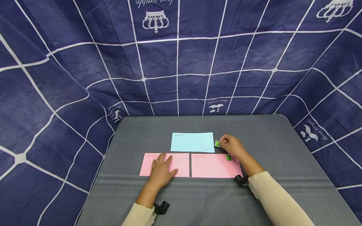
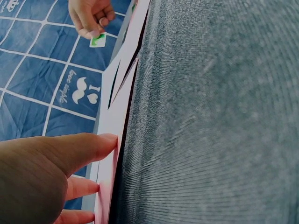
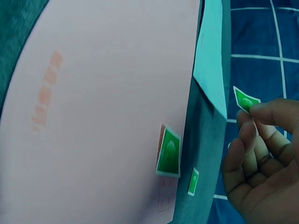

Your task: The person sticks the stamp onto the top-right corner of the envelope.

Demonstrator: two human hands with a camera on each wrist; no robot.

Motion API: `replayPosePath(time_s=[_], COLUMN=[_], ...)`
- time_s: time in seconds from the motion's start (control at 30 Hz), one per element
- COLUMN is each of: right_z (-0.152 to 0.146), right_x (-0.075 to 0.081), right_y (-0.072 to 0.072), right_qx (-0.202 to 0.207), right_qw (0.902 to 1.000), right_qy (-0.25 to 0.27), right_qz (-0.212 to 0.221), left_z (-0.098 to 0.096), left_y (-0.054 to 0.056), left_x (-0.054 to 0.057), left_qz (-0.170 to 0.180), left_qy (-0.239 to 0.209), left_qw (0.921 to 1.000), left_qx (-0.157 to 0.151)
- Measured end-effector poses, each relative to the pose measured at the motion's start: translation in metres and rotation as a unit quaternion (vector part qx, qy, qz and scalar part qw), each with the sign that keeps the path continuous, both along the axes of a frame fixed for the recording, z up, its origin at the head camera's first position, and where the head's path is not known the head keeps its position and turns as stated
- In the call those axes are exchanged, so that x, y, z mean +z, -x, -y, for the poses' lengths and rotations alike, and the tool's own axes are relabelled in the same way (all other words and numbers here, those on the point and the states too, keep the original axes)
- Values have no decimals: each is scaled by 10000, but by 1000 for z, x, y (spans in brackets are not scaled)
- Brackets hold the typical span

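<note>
My right hand (image 1: 232, 146) pinches a small green postage stamp (image 1: 217, 143) between thumb and fingertip, beside the right edge of the light blue envelope (image 1: 192, 142). In the right wrist view the held stamp (image 3: 245, 99) is tilted and raised above the table. My left hand (image 1: 161, 169) rests on the left pink envelope (image 1: 145, 169) with its fingers spread. The right pink envelope (image 1: 212, 166) has a green stamp (image 1: 228, 158) at its upper right corner, which looks slightly lifted in the right wrist view.
Another green stamp (image 3: 193, 181) lies on the table past the right pink envelope; my right hand seems to hide it from the head view. Grey cloth (image 1: 135, 135) covers the table. Dark blue checked fabric (image 1: 192, 56) hangs behind and at both sides.
</note>
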State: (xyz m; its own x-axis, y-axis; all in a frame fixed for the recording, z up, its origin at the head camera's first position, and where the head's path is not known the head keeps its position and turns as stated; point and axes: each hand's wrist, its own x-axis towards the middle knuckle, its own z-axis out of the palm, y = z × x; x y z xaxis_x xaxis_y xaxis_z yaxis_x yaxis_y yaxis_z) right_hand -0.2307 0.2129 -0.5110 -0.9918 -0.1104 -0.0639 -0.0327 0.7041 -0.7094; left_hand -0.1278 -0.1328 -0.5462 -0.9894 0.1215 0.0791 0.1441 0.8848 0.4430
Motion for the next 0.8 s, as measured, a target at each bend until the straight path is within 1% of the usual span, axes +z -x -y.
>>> replayPosePath(time_s=[0.23,0.57,0.8], right_z=[9,20,28], right_x=[3,3,3], right_y=[-6,-10,-11], right_qx=[89,139,158], right_qw=[9997,9986,9983], right_qy=[220,513,557], right_qz=[17,7,-11], left_z=[0,0,-1], left_y=[0,-1,-2], left_x=[2,2,2], left_qz=[128,174,268], left_qy=[93,198,280], left_qw=[9999,9996,9992], left_qx=[22,-109,-83])
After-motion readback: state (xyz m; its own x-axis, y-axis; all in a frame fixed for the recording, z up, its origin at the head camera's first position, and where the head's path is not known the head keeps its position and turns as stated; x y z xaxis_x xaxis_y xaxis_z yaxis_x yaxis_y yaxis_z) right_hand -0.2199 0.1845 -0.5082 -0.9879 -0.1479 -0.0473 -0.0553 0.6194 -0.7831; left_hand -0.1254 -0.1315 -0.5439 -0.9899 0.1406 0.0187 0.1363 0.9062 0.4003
